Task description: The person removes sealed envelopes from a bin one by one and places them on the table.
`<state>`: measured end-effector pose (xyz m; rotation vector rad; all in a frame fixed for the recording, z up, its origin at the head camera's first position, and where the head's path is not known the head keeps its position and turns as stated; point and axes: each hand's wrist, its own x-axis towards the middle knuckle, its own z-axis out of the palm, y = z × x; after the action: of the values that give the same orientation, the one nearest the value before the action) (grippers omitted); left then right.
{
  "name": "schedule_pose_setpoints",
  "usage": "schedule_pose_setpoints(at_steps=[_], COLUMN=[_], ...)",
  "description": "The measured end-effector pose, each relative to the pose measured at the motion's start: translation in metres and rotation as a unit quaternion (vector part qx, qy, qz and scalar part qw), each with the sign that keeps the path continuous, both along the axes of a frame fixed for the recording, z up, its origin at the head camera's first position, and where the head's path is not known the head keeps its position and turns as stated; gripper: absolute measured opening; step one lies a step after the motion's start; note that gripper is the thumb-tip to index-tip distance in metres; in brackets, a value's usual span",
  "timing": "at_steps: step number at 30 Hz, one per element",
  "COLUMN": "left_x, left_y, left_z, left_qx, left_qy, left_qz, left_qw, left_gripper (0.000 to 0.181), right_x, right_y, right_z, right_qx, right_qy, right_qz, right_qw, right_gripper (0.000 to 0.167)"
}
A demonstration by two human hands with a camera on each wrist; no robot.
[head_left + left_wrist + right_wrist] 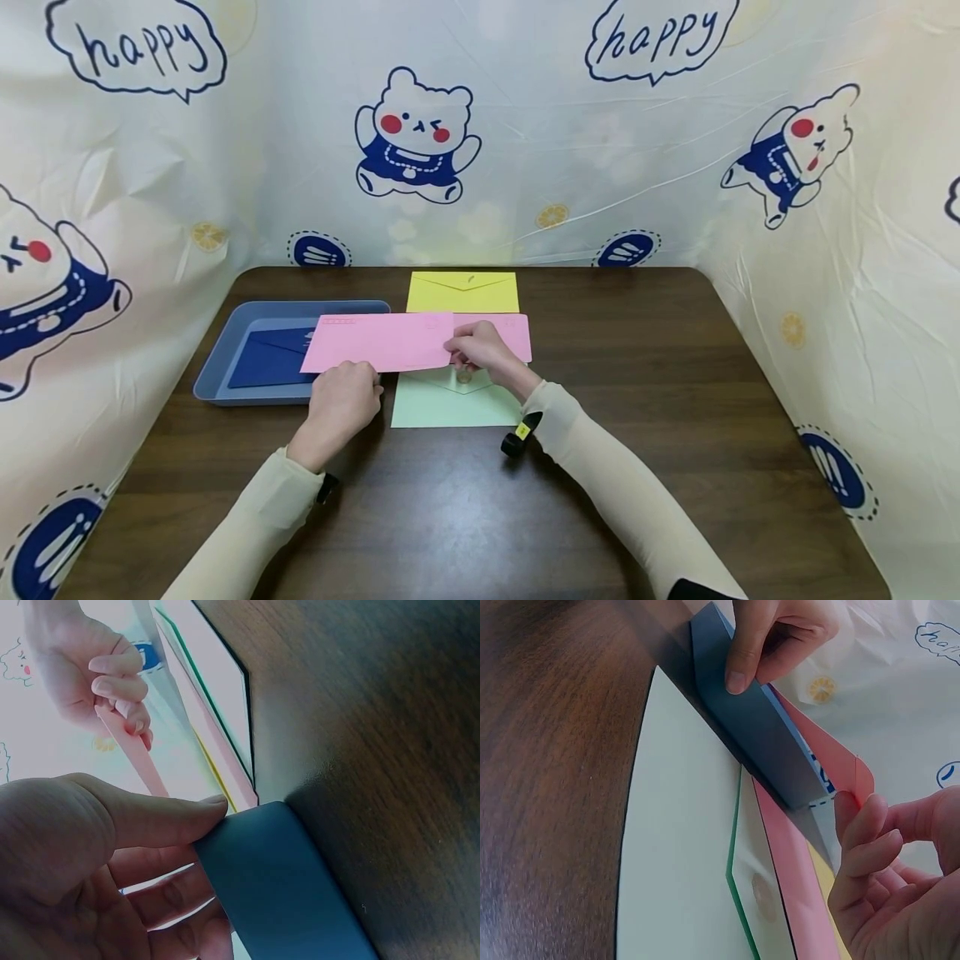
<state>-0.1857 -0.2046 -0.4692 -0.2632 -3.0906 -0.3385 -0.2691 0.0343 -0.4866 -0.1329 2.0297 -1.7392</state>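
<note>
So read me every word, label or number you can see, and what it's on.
"happy": left cloud bubble, printed on the backdrop.
"happy": right cloud bubble, same backdrop.
Held pink envelope: faint corner print, too small to read.
Yellow wrist tag: too small to read.

Matt paper envelopes (382,343) (smooth plastic tray (258,321))

Room right of the yellow envelope (462,292); blue tray (255,397) blocks left
</note>
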Motion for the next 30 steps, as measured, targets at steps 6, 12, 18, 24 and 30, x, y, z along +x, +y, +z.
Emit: schedule_pose_setpoints(at_steps=[6,12,18,24,30], left_x=[0.001,0.001,0.0,0.0,0.0], left_y=[0.001,0.002,0.002,0.002,0.0], left_z=[0.001,0.001,0.001,0.001,0.001], left_qx=[0.0,0.002,0.001,0.0,0.002], left_qy=[-0.002,0.004,0.002,0.0,-0.002], left_qz=[0.002,0.001,0.005,0.001,0.0], left_qw=[1.0,1.0,1.0,1.0,1.0], left_gripper=[0.022,0.025,0.024,0.023,0.021], right_x=[0.002,0.002,0.002,0.003,0.004], right_y=[0.004,0.009,0.014,0.02,0.023], right_z=[0.002,0.003,0.002,0.0,-0.001], right_qx=[0.0,-0.003,-0.001,0.003,0.003], right_qy=[0.004,0.002,0.003,0.005,0.009], right_qz=[-0.004,-0.003,-0.002,-0.001,0.0], right_qw=[1.0,1.0,1.0,1.0,1.0], right_gripper=[0.02,0.022,0.021,0.021,0.02])
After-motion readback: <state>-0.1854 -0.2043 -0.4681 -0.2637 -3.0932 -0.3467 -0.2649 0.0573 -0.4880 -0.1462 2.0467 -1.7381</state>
